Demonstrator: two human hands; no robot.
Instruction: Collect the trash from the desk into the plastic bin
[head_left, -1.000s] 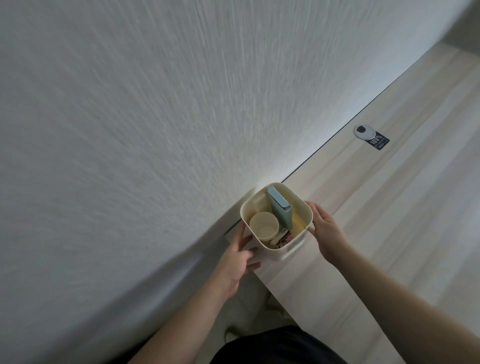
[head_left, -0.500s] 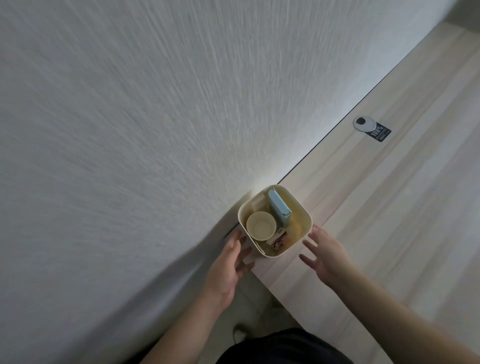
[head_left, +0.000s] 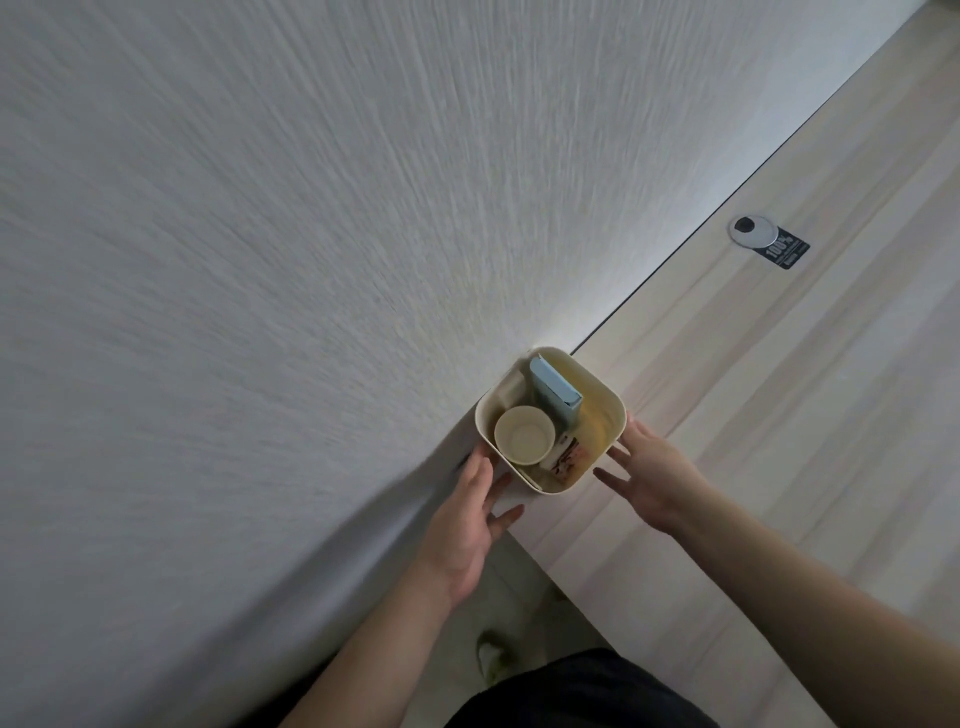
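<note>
A cream plastic bin (head_left: 610, 402) stands on the corner of the pale wooden desk (head_left: 779, 415), against the white wall. Inside it are a paper cup (head_left: 523, 435), a light blue carton (head_left: 555, 395) standing on end, and a printed wrapper (head_left: 567, 460). My left hand (head_left: 467, 525) is at the bin's left side with fingers spread; whether it touches the bin I cannot tell. My right hand (head_left: 649, 473) is by the bin's right side, fingers apart, with its fingertips close to the rim.
A textured white wall (head_left: 311, 260) fills the left half. A round metal cable grommet (head_left: 750, 230) and a black sticker (head_left: 788, 251) lie farther along the desk by the wall. The desk's near corner edge runs just under my left hand, with floor below.
Both hands gripped the bin's sides a second ago. They have since let go and opened, and they stay close beside the bin, which rests by the wall.
</note>
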